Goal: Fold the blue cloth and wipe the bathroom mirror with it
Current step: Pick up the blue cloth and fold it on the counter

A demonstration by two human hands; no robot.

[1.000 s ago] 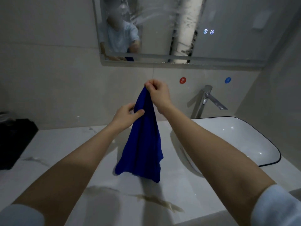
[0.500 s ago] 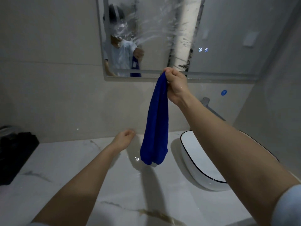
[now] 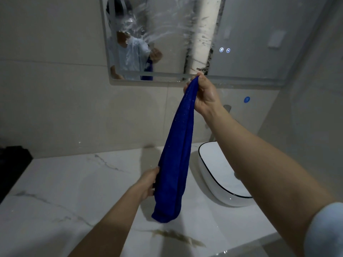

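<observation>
While two bare forearms reach forward from the bottom edge, one pale sleeve cuff [image 3: 323,230] shows at the lower right. Under them lies one white marble worktop [image 3: 61,184] with grey veins and a single brownish streak [image 3: 178,237] near its front edge. The left hand [image 3: 148,184] sits low over the worktop, its fingers curled around the left edge of the lower part of one blue cloth [image 3: 176,164]. That cloth hangs as a long, narrow, doubled-over strip, its bottom end just above the worktop and its top bunched in the right hand [image 3: 204,95], which is raised and pinches the upper tip between closed fingers. To the right of the cloth stands one white basin [image 3: 213,175] with a thin dark rim, partly hidden behind the right forearm. One dark object [image 3: 13,164] sits at the far left of the worktop; what it is cannot be told. On the tiled wall behind, one round blue sticker [image 3: 246,99] shows, with part of one metal tap [image 3: 228,108] just below it. Farthest back hangs one bathroom mirror [image 3: 250,25], smeared with whitish streaks across its left and middle parts, and carrying two small lit round buttons [image 3: 224,50]. The raised hand is level with the mirror's lower edge; whether it touches the glass cannot be told.
</observation>
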